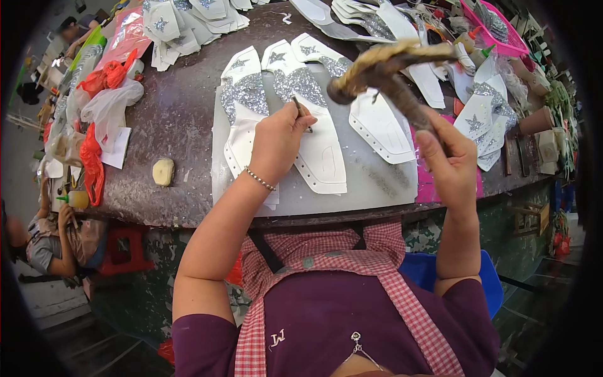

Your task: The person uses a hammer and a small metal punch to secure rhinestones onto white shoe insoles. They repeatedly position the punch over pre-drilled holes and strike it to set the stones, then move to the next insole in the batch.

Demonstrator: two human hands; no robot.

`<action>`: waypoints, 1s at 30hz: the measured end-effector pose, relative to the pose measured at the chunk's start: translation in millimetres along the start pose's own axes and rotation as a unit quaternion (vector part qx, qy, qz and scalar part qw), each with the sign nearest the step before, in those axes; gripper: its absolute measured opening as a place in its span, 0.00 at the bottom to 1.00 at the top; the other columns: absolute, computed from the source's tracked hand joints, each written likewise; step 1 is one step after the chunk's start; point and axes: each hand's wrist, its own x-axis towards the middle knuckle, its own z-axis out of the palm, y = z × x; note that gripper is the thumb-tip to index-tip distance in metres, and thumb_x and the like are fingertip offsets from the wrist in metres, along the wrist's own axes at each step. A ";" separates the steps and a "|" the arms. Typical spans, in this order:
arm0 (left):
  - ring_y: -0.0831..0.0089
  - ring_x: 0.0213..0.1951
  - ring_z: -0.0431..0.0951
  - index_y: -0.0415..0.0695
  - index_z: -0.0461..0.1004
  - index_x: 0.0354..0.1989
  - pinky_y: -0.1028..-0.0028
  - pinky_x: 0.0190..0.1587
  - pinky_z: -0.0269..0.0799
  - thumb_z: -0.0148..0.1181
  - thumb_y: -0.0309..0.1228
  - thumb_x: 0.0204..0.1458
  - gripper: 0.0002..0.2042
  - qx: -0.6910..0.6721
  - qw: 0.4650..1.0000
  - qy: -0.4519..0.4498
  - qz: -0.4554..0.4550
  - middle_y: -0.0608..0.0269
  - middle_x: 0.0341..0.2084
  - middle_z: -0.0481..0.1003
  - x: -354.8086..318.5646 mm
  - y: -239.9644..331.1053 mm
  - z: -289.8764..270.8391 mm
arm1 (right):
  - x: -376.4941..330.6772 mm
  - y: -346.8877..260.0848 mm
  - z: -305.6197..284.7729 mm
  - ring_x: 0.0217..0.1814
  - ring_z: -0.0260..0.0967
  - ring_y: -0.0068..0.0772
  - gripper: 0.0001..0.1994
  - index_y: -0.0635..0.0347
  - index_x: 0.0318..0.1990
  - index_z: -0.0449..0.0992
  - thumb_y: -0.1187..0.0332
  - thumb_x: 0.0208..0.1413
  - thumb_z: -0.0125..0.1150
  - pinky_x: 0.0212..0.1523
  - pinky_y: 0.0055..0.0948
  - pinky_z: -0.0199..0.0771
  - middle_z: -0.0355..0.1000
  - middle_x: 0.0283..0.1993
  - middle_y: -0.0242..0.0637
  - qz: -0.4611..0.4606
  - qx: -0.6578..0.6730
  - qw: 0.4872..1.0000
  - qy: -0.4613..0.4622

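My left hand (pixel 274 141) pinches a short dark metal punch (pixel 296 102), its lower end against a white shoe-upper piece (pixel 323 160) with a silver glitter band, a star and a row of small holes along one edge. In my right hand (pixel 451 164) is a hammer (pixel 402 94), raised above the board and slightly blurred by motion. Similar upper pieces lie on either side, one partly under my left forearm (pixel 242 141) and one below the hammer (pixel 382 131). All rest on a pale, translucent board (pixel 370 185).
White and glitter pieces (pixel 188 28) are piled at the far side. A pink basket (pixel 502 38) stands far right, by bottles and scraps. Left lie a round yellowish lump (pixel 163 171) and plastic bags (pixel 113 103). Another person (pixel 59 245) sits at the left near a red stool (pixel 125 250).
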 end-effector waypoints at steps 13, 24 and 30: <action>0.66 0.31 0.83 0.37 0.72 0.34 0.70 0.32 0.76 0.59 0.29 0.60 0.07 -0.078 0.996 0.048 -0.018 0.53 0.29 0.81 -11.0 -0.4 7.3 | 5.8 -24.7 2.9 0.32 0.69 0.15 0.17 0.66 0.56 0.75 0.70 0.61 0.62 0.34 0.21 0.70 0.80 0.34 0.34 -0.022 -0.149 0.988 -0.008; 0.68 0.31 0.82 0.37 0.75 0.34 0.73 0.35 0.74 0.63 0.30 0.57 0.08 0.008 1.000 -0.010 0.027 0.56 0.28 0.81 -17.6 5.1 -4.5 | -5.7 -9.9 1.9 0.35 0.68 0.15 0.18 0.70 0.58 0.73 0.70 0.63 0.60 0.37 0.15 0.67 0.77 0.35 0.32 0.023 0.018 0.999 0.018; 0.62 0.28 0.81 0.39 0.73 0.33 0.70 0.33 0.74 0.64 0.30 0.55 0.08 0.064 0.994 -0.033 0.087 0.54 0.27 0.79 -16.0 15.4 -2.3 | -2.8 -28.3 9.0 0.24 0.61 0.12 0.19 0.67 0.60 0.72 0.70 0.63 0.59 0.26 0.14 0.58 0.71 0.27 0.28 -0.053 0.130 0.987 0.080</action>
